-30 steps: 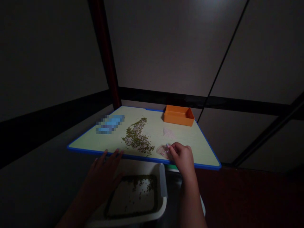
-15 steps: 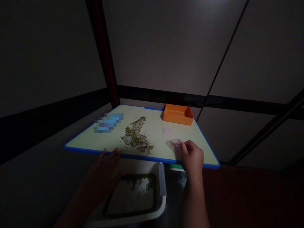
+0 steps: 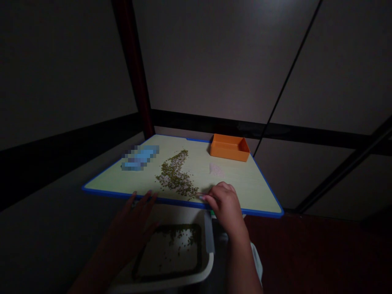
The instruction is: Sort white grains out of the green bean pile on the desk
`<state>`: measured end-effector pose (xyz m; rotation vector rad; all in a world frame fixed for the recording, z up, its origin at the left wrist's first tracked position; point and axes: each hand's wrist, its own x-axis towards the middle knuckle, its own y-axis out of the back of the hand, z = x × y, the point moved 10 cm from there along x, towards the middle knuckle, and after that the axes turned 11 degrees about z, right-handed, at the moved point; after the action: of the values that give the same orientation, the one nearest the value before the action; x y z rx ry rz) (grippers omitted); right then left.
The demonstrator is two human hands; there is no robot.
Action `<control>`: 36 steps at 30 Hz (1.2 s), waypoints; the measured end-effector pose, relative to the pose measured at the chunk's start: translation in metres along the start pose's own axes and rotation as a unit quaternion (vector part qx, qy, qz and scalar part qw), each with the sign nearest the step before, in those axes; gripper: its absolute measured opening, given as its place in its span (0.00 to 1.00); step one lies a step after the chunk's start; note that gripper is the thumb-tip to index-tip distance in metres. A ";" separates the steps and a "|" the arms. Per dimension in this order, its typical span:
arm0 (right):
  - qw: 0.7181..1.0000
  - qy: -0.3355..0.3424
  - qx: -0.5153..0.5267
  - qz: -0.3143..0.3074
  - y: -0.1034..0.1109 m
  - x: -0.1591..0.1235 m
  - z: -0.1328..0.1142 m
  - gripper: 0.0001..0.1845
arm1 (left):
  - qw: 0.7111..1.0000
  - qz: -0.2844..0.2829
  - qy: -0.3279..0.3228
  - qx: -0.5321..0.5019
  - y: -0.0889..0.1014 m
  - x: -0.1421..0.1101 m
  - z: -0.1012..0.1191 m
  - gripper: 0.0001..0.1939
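Note:
My right hand (image 3: pixel 225 204) is closed in a pinch over the near part of the pale board (image 3: pixel 239 183) with a blue rim. A thin, pale piece (image 3: pixel 199 193), seen nearly edge-on, juts left from its fingertips and reaches the near right end of a spread of small green and whitish grains (image 3: pixel 176 175). Its exact kind is unclear. At the board's near edge, the spread fingers of my left hand (image 3: pixel 131 222) rest with nothing in them. A pale pinkish patch (image 3: pixel 216 169) lies beyond my right hand; I cannot tell whether it is grains or a flat piece.
An open orange box (image 3: pixel 229 153) stands at the board's back right corner. A blurred-out blue object (image 3: pixel 141 157) lies at the left. Below the near edge is a white bin (image 3: pixel 210 265) with grains scattered inside. Walls rise behind and left.
My right hand has moved left with the thin piece, from the board's right side to the grains, and turned it edge-on. My left hand has stayed put.

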<state>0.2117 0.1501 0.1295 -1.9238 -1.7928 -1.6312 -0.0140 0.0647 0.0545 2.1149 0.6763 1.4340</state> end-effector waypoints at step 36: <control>0.991 0.045 -0.125 -0.003 0.000 0.002 0.000 0.11 | 1.000 0.004 0.017 -0.003 0.004 0.003 -0.002 0.34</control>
<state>0.2114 0.1513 0.1312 -1.9010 -1.6302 -1.9931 -0.0143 0.0643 0.0596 2.0953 0.6749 1.4775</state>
